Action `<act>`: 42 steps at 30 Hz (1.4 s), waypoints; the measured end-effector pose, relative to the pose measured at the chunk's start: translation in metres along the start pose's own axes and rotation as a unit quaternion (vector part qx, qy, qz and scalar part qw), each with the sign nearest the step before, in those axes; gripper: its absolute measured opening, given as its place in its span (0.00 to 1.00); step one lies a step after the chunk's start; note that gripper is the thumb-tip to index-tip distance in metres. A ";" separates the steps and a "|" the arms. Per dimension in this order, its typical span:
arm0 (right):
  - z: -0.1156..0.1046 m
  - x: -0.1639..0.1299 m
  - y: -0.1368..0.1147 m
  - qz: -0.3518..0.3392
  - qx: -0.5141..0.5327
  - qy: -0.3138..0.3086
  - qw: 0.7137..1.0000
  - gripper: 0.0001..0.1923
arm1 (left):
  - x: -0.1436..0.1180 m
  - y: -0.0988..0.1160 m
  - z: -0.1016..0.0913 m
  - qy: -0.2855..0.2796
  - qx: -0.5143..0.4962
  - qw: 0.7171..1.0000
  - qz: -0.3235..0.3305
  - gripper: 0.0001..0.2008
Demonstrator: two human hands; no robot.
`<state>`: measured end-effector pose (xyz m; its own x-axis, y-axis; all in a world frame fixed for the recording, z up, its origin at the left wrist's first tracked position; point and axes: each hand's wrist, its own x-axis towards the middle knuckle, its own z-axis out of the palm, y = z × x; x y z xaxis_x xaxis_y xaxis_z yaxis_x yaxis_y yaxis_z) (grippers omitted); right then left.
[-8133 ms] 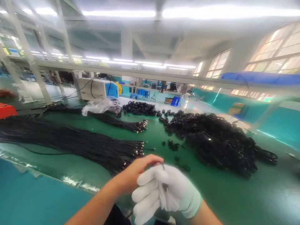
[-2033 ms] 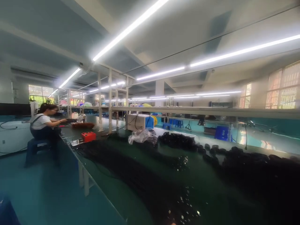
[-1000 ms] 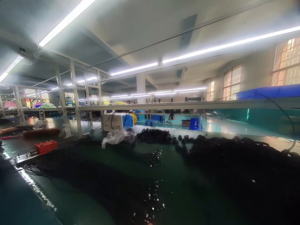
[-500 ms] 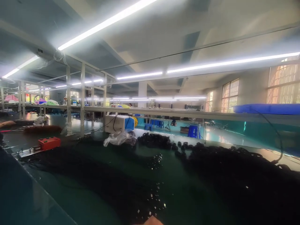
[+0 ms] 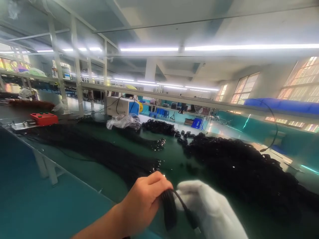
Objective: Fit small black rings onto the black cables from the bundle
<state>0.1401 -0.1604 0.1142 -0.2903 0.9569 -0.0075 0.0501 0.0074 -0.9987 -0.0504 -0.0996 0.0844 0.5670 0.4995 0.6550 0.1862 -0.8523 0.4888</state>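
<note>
My bare left hand [image 5: 147, 199] is closed around a small coil of black cable [image 5: 169, 210], near the bottom middle of the head view. From the top of the coil a loose cable end runs down to a dark plug [image 5: 191, 219] with a small metal tip. Close beside it, my right hand [image 5: 209, 205], in a white glove, curls its fingers against this loose length. Its fingertips are partly hidden behind the cable. Past my hands, a long bundle of straight black cables [image 5: 107, 156] with shiny ends lies on the dark green table [image 5: 171, 166].
A large heap of coiled black cables [image 5: 229, 166] covers the table's right side. Clear plastic bags [image 5: 123, 122] lie by a white-and-blue machine [image 5: 122, 106]. A red box with green buttons [image 5: 44, 119] stands at the left edge. A shelf [image 5: 149, 92] with posts runs across behind.
Both my hands have come up into view with the coiled cable, where only a bit of skin showed at the bottom edge before. The camera has tilted downward.
</note>
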 end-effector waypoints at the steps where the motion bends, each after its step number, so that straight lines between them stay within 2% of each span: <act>1: -0.001 0.000 -0.001 0.001 -0.014 0.047 0.999 0.27 | 0.002 0.000 -0.002 -0.015 -0.002 1.000 -0.014 0.13; 3: -0.001 0.004 -0.001 -0.002 -0.050 0.088 0.995 0.32 | 0.005 0.000 -0.004 -0.046 -0.010 0.998 -0.041 0.14; 4: 0.001 0.008 0.001 -0.008 -0.063 0.070 0.996 0.35 | 0.007 0.000 -0.004 -0.061 -0.016 0.997 -0.053 0.15; 6: 0.004 0.019 0.005 -0.019 -0.050 -0.018 0.998 0.36 | 0.011 0.001 -0.006 -0.086 -0.028 0.993 -0.079 0.16; 8: 0.005 0.031 0.010 -0.005 0.016 -0.098 0.995 0.32 | 0.013 0.002 -0.007 -0.108 -0.035 0.988 -0.106 0.16; 11: 0.004 0.045 0.017 0.051 0.096 -0.156 0.982 0.26 | 0.016 0.002 -0.007 -0.127 -0.031 0.982 -0.136 0.16; 13: 0.003 0.051 0.023 0.060 0.108 -0.145 0.982 0.25 | 0.017 -0.002 -0.004 -0.125 -0.024 0.980 -0.150 0.16; 16: 0.000 0.059 0.036 0.035 0.131 -0.123 0.983 0.23 | 0.020 -0.013 0.002 -0.101 -0.030 0.978 -0.180 0.16; 20: -0.010 0.070 0.058 0.015 0.246 -0.182 0.952 0.20 | 0.026 -0.030 0.011 -0.076 -0.133 0.946 -0.285 0.11; 22: -0.015 0.076 0.068 0.020 0.270 -0.189 0.944 0.19 | 0.029 -0.037 0.016 -0.075 -0.151 0.934 -0.314 0.07; 28: -0.022 0.085 0.085 0.039 0.272 -0.144 0.951 0.20 | 0.033 -0.049 0.028 -0.043 -0.003 0.957 -0.288 0.07; 30: -0.023 0.087 0.086 0.038 0.270 -0.130 0.953 0.19 | 0.034 -0.051 0.029 -0.040 -0.004 0.952 -0.303 0.08; 33: -0.022 0.089 0.086 0.034 0.259 -0.119 0.958 0.17 | 0.034 -0.053 0.030 -0.050 -0.063 0.930 -0.358 0.10; 36: -0.016 0.091 0.088 0.028 0.256 -0.122 0.958 0.16 | 0.031 -0.056 0.034 -0.062 -0.108 0.913 -0.390 0.08; 39: -0.009 0.093 0.094 0.022 0.252 -0.129 0.959 0.16 | 0.029 -0.063 0.039 -0.069 -0.078 0.916 -0.388 0.05; 42: -0.008 0.094 0.102 0.017 0.246 -0.128 0.961 0.15 | 0.031 -0.068 0.038 -0.107 -0.035 0.914 -0.389 0.03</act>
<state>0.1256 -0.0674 0.0116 -0.5251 0.8510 0.0110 -0.3760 -0.2204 -0.9000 -0.0149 -0.0317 0.0499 0.4296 0.9025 -0.0308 0.5517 -0.2353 0.8002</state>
